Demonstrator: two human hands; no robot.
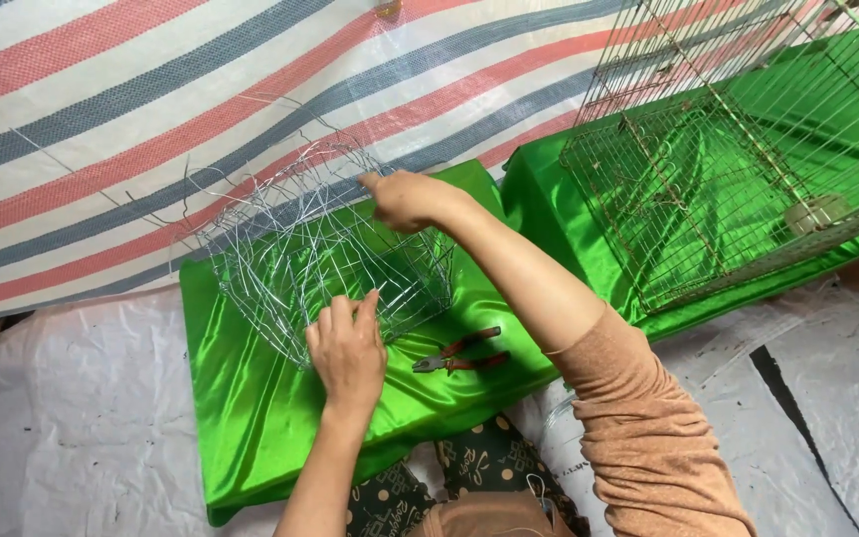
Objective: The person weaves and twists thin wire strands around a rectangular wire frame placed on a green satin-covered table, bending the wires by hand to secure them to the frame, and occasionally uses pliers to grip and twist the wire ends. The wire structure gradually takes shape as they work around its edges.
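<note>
- We see the half-woven silver wire basket [320, 249] on the green satin-covered cushion [251, 408], toward its far edge.
- Our left hand [348, 353] rests at the basket's near side, our right hand [412, 199] at its far right rim.
- The red-handled pliers [459, 354] lie right of the left hand, near the cushion's right edge.
- The rusty wire cage [708, 189] sits on the second green-covered cushion [549, 199] to the right.

Red-handled pliers [461, 353], rusty wire cage [718, 189]

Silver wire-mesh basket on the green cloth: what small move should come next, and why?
Probably bend the loose wire end at the far rim down into the weave. The right hand pinches the rim of the silver wire-mesh basket, the left hand steadies the near wall, stray wires stick out at the upper left, and the red-handled pliers lie unused.
</note>
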